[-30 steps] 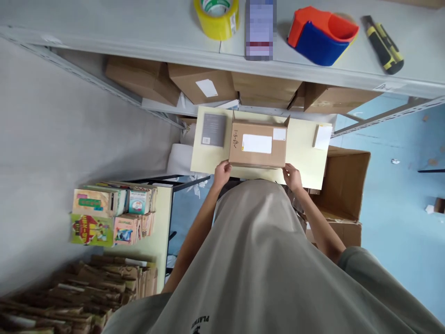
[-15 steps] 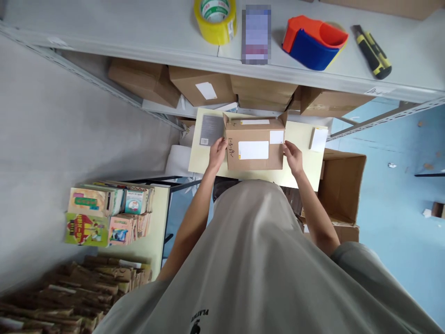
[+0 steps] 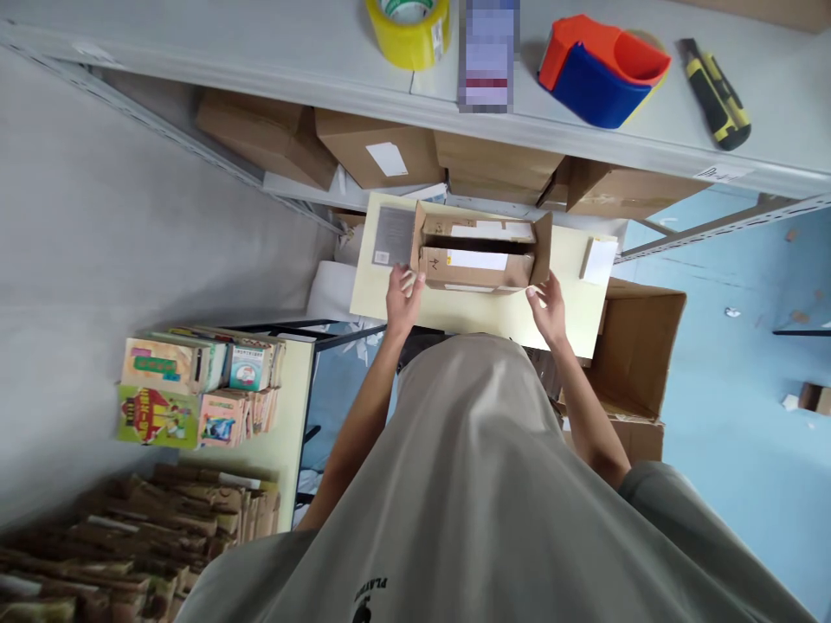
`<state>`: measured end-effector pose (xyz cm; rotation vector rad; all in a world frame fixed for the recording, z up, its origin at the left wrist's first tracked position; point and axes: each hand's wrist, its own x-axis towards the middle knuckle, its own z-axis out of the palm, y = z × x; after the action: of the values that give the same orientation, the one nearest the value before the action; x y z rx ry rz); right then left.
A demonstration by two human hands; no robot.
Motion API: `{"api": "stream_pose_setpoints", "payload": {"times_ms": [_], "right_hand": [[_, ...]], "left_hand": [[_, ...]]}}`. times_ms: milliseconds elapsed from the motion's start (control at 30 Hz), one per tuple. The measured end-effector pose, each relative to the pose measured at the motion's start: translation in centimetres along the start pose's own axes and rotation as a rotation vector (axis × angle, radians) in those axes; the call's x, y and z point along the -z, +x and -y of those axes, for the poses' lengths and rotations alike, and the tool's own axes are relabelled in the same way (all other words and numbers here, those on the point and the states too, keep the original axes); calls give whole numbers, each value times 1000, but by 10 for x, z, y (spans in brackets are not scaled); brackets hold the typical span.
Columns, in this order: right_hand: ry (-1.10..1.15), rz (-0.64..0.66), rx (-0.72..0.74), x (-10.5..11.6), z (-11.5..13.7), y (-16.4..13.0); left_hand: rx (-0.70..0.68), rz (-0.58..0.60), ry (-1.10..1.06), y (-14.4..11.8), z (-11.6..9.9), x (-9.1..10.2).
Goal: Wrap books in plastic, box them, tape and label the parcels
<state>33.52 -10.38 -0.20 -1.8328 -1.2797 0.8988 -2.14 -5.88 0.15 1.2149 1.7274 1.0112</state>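
A brown cardboard box (image 3: pixel 477 270) with white labels stands on the cream table, its top flaps parted over a dark gap and its side flaps splayed outward. My left hand (image 3: pixel 403 301) is by its near left corner, thumb beside the cardboard and fingers apart. At the near right corner my right hand (image 3: pixel 549 311) is also spread, its fingertips next to the right flap (image 3: pixel 543 249). Neither hand visibly grips the box, though exact contact is hard to make out. Left of the box lies a flat grey packet (image 3: pixel 391 235).
On the grey shelf above lie yellow tape (image 3: pixel 415 43), a phone (image 3: pixel 488 56), an orange-blue tape dispenser (image 3: pixel 603 82) and a utility knife (image 3: pixel 718 99). Several cartons (image 3: pixel 499 164) sit beneath. A white box (image 3: pixel 599 260) rests on the table (image 3: pixel 454 313); an open carton (image 3: pixel 640 346) stands right, books (image 3: pixel 162 368) left.
The box has tipped so its top opening faces me more and its side flaps show wider. My hands have loosened from its sides and spread. The whole view has shifted slightly.
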Motion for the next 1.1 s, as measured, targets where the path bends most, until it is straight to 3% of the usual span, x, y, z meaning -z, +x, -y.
{"api": "stream_pose_setpoints", "payload": {"times_ms": [100, 167, 267, 333, 400, 533, 667, 900, 1100], "right_hand": [[-134, -156, 195, 18, 31, -1], [-258, -148, 314, 23, 58, 5], [-426, 112, 410, 15, 91, 22], [-564, 319, 418, 2, 104, 36], [-687, 423, 405, -10, 110, 50], [-778, 443, 413, -17, 115, 68], [-829, 521, 396, -9, 124, 80], [-866, 381, 332, 7, 121, 100], [-804, 228, 267, -16, 113, 124]], "left_hand": [[-208, -135, 100, -1, -24, 9], [-324, -43, 181, 5, -41, 7], [-436, 186, 298, 20, -56, -9], [-451, 267, 377, 29, -55, -21], [-439, 282, 435, 33, -48, -29], [-408, 265, 444, 22, -33, -24], [-344, 299, 507, 2, -34, -11], [-457, 436, 560, -14, -51, 13], [-497, 533, 608, -8, -37, 26]]}}
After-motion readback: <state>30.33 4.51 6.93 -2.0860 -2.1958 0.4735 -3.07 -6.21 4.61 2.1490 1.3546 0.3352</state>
